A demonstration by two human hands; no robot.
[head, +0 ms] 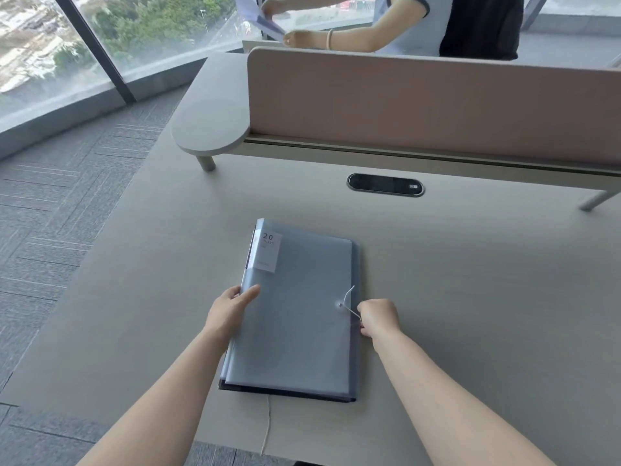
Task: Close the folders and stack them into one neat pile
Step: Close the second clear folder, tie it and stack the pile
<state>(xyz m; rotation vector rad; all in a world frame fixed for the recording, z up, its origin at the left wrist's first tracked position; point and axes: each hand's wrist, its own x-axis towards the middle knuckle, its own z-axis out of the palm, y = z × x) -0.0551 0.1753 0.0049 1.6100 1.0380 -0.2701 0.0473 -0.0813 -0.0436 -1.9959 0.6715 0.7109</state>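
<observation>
A pile of translucent blue-grey folders (295, 324) lies flat in the middle of the desk, all closed, with a darker one at the bottom. The top folder carries a white label (268, 250) marked "20" near its far left corner and a round string button (340, 305) near its right edge. My left hand (232, 307) grips the pile's left edge, thumb on top. My right hand (378, 317) is curled at the right edge and pinches the white closure string (351, 309) that runs from the button. Another white string (267, 428) trails from under the pile over the desk's near edge.
The beige desk (470, 297) has an oval cable port (385, 185) behind the pile and a pink divider panel (437, 105) at the back. A rounded grey shelf (211, 129) juts out at the back left. Beyond the divider another person (437, 25) handles papers.
</observation>
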